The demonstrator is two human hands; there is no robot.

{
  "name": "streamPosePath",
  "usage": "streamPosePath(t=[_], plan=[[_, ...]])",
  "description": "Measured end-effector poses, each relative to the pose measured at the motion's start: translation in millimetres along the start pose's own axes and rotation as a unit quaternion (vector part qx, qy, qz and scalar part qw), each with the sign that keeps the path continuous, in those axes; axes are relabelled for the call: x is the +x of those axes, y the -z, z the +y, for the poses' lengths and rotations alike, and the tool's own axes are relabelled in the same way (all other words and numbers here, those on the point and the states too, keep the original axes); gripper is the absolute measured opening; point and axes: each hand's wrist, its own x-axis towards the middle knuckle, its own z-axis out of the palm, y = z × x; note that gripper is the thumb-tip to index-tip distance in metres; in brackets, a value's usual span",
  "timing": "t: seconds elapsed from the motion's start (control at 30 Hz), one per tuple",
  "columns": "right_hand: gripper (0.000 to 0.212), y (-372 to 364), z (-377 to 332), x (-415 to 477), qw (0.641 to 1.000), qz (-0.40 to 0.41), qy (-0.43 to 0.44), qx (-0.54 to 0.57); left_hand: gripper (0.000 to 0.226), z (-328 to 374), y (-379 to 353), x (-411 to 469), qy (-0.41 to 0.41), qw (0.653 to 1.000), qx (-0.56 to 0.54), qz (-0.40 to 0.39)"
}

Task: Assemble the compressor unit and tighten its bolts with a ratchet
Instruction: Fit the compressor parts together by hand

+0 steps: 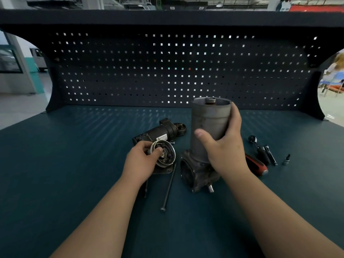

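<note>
My right hand (222, 146) grips the grey cylindrical compressor housing (208, 118), which stands upright on its dark cast base (195, 174) at the bench's middle. My left hand (141, 161) holds a round metal end cap (165, 155), open side up, with fingers curled over its rim. A long bolt (169, 189) lies on the bench between the cap and the base. The ratchet with a red and black handle (257, 161) lies right of the housing, partly behind my right wrist.
A black motor part (158, 133) lies behind the end cap. A small socket bit (286, 160) and a thin extension bar (270, 155) sit right of the ratchet. The dark pegboard (167, 71) closes off the back of the teal benchtop (74, 164).
</note>
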Motion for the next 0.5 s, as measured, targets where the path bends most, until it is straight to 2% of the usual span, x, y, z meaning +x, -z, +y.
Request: streamPosePath(t=[0.13, 0.5], plan=[[0.095, 1.4, 5.0, 4.5, 0.999, 0.032, -0.016, 0.004, 0.01, -0.9, 0.2, 0.7, 0.003, 1.0, 0.004, -0.002], [0.092, -0.7, 7.3, -3.8, 0.999, 0.024, -0.02, -0.007, 0.019, -1.6, -6.1, -3.5, 0.016, 0.998, 0.055, -0.038]])
